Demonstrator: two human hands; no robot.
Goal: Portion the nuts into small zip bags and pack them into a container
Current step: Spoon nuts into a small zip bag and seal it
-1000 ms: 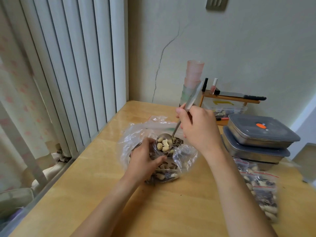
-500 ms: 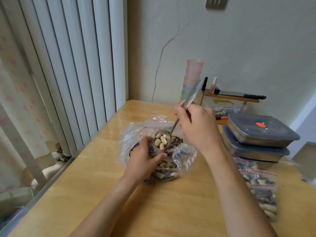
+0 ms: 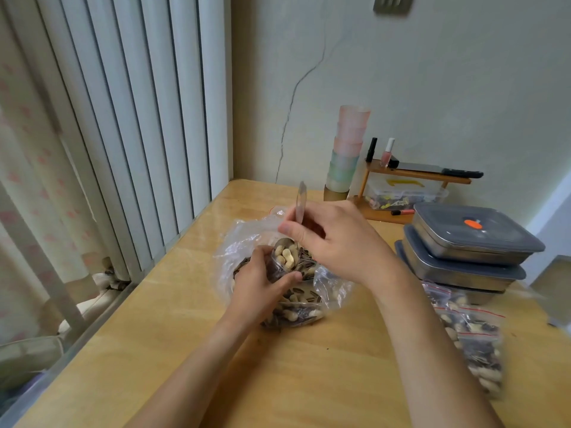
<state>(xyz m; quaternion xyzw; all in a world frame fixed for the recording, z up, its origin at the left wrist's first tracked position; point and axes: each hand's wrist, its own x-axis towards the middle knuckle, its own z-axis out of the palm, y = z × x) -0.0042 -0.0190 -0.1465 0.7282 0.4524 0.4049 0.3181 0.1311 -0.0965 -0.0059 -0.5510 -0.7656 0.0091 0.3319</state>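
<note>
Nuts (image 3: 285,257) heaped on spoon (image 3: 300,202), tipped over small zip bag (image 3: 279,268) above large bag (image 3: 247,242) on table (image 3: 309,366). Right hand (image 3: 336,242) pinches handle, wrist raised; left hand (image 3: 258,288) curled, gripping small bag.

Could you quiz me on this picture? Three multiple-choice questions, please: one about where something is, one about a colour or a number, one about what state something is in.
1. Where are the filled zip bags?
A. on the table in front of the stacked containers
B. on the windowsill
C. inside the cups

2. What colour is the spot on the top container's lid?
A. green
B. orange
C. blue

3. What state is the spoon in?
A. lying empty on the table
B. loaded with peanuts, held by the right hand
C. standing in a cup

Answers:
1 A, they lie on the table's right side, just before the stack.
2 B, an orange mark sits mid-lid.
3 B, pale peanuts fill its bowl above the small bag gripped by the left hand.
</note>
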